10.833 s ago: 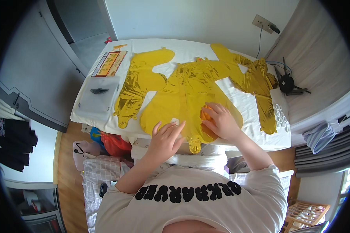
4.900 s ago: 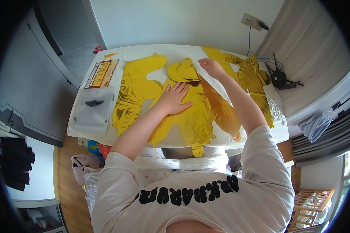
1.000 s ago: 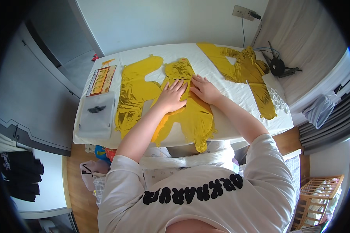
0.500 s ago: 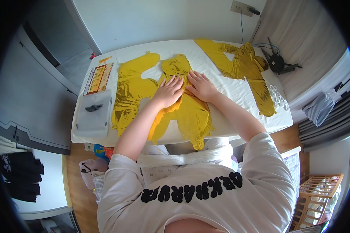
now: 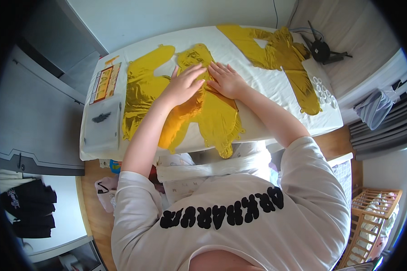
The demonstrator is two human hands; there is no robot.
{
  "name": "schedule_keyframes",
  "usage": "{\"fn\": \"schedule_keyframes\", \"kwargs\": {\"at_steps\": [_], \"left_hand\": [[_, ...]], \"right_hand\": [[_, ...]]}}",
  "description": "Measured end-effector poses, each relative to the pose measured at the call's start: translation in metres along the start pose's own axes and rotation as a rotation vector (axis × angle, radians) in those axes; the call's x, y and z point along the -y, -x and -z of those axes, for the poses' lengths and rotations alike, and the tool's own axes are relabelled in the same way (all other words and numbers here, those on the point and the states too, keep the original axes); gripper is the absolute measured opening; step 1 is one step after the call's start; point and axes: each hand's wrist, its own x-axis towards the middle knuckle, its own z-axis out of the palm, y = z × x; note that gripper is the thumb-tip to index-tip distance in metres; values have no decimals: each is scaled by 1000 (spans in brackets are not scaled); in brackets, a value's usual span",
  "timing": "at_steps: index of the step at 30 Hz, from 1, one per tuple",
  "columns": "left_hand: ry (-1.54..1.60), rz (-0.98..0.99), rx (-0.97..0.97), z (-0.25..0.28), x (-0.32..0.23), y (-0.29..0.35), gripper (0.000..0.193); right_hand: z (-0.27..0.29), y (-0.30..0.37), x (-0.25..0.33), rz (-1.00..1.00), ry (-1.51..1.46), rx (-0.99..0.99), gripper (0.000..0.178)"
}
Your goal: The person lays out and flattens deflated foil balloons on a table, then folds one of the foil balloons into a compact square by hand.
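Flat gold foil balloons, uninflated, lie on a white-covered table (image 5: 253, 110). In the middle one, a gold foil balloon (image 5: 217, 124), the surface is creased. Over its upper part is my left hand (image 5: 185, 86), fingers stretched and spread. It looks slightly tilted; whether the whole palm touches the foil I cannot tell. Beside it my right hand (image 5: 227, 81) lies palm down on the foil's right edge, fingers extended. Neither hand grips anything. Along my left forearm runs an orange patch on the foil, perhaps a reflection. To the left spreads another gold foil balloon (image 5: 142, 95), partly behind my left forearm.
Farther right lies a third gold foil balloon (image 5: 276, 52). Near it are several white rings (image 5: 323, 92) and a black device with arms (image 5: 320, 50). At the table's left sit a translucent case (image 5: 101, 133) with dark thin items and a printed card (image 5: 106, 83).
The view has shifted, so the table sits higher in it. My left hand has lifted and turned somewhat, moving left off the middle balloon's centre. My right hand stays flat at the right edge.
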Motion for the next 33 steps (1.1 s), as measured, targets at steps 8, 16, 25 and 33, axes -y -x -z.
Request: {"fn": "schedule_keyframes", "kwargs": {"at_steps": [8, 16, 25, 33], "left_hand": [[71, -577, 137, -23, -74, -3, 35], [-142, -581, 343, -39, -70, 13, 69], [-109, -539, 466, -43, -71, 20, 86], [-144, -561, 412, -44, -71, 25, 93]], "right_hand": [[-5, -9, 0, 23, 146, 50, 76], [-3, -4, 3, -6, 60, 17, 74], [-2, -3, 2, 23, 43, -33, 73], [1, -3, 4, 39, 53, -21, 76]]}}
